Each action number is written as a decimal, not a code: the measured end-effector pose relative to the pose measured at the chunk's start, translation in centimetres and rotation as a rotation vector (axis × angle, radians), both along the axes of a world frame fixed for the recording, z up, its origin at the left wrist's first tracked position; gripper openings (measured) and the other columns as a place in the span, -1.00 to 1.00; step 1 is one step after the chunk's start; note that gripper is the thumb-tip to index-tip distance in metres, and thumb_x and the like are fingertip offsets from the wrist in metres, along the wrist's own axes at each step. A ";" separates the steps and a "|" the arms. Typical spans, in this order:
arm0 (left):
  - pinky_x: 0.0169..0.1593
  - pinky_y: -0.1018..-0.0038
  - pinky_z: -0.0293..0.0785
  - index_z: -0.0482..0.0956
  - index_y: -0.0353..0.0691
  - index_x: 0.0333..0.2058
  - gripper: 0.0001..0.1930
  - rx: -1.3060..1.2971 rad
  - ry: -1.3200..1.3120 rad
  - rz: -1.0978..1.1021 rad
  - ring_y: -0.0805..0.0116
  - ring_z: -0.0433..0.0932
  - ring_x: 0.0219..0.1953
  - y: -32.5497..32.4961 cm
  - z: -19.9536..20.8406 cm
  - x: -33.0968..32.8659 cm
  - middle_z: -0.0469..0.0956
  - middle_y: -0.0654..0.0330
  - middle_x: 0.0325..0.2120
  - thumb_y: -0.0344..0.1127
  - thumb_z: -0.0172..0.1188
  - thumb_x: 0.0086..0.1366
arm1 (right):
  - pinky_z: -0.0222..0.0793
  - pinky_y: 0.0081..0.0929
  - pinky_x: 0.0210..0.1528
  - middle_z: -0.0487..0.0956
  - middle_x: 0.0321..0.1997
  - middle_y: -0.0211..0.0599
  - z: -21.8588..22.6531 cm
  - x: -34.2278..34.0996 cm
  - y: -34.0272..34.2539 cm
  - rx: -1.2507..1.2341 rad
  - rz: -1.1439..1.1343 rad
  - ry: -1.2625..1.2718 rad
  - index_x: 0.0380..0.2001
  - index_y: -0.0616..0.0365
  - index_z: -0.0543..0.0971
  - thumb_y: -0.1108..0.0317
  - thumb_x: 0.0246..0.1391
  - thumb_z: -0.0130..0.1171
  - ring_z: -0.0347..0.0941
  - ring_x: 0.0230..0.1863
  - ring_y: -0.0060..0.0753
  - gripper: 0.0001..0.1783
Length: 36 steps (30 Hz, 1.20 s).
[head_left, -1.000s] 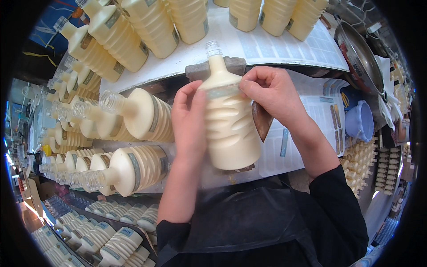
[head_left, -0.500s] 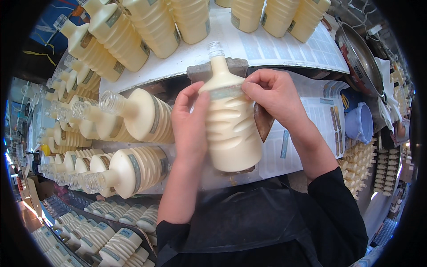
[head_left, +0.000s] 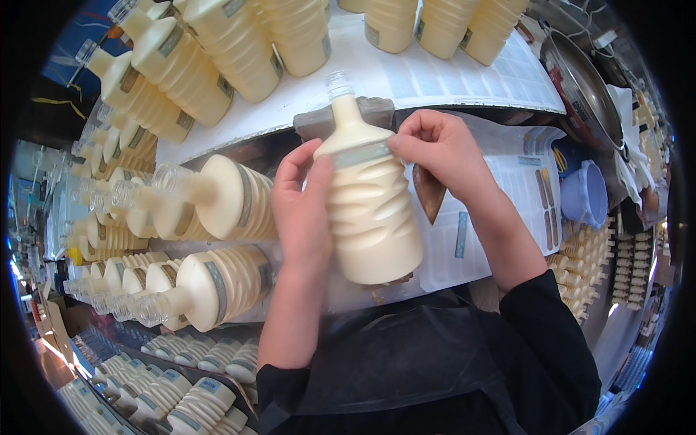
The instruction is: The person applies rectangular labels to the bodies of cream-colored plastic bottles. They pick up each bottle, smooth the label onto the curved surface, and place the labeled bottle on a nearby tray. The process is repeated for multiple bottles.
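The left hand (head_left: 299,210) is resting, fingers half curled, against the cream bottle (head_left: 377,246), grip unclear; the right hand (head_left: 444,148) is pinching the label (head_left: 359,154). The bottle is lying between them, probably stiff and slick, its ribs likely offering hold. Beyond, the white table (head_left: 308,94) is carrying standing bottles (head_left: 235,61); a bucket (head_left: 586,197) is sitting rightward

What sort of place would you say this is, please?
Probably a bottle-finishing workshop: rows of cream bottles crowd around, strips lie on a pale sheet, and the left hand and right hand touch a banded bottle.
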<state>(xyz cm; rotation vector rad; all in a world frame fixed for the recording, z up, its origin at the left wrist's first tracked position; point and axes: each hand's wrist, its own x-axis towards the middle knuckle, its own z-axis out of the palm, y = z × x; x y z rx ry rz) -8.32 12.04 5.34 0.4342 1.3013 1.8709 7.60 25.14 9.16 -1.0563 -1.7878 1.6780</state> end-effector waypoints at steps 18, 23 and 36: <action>0.11 0.51 0.47 0.51 -0.32 0.09 -0.71 0.029 -0.068 0.012 0.49 0.51 -0.04 0.2 -0.4 0.0 0.55 0.19 -0.05 -0.42 0.21 0.44 | 0.39 -0.71 -0.31 0.57 -0.36 -0.47 -2.3 -0.5 -0.7 -0.149 -0.017 0.085 -0.13 0.16 0.43 0.26 0.31 0.28 0.44 -0.36 -0.76 -0.72; 0.12 0.50 0.47 0.52 -0.32 0.08 -0.71 0.035 -0.079 0.007 0.48 0.52 -0.03 0.2 -0.7 -0.1 0.55 0.20 -0.05 -0.42 0.22 0.44 | 0.39 -0.71 -0.31 0.58 -0.37 -0.48 -2.7 -0.5 -0.6 -0.147 -0.021 0.098 -0.13 0.15 0.43 0.27 0.30 0.28 0.44 -0.36 -0.76 -0.72; 0.35 0.31 0.27 0.03 -0.29 0.44 -0.27 -0.048 0.120 -0.100 0.27 0.36 0.24 -1.4 0.8 1.5 0.32 0.05 0.23 -0.33 0.16 0.40 | 0.29 -0.80 -0.39 0.46 -0.39 -0.56 -1.8 1.2 -0.7 -0.319 0.039 0.198 0.17 0.24 0.48 0.25 0.44 0.01 0.33 -0.46 -0.82 -0.62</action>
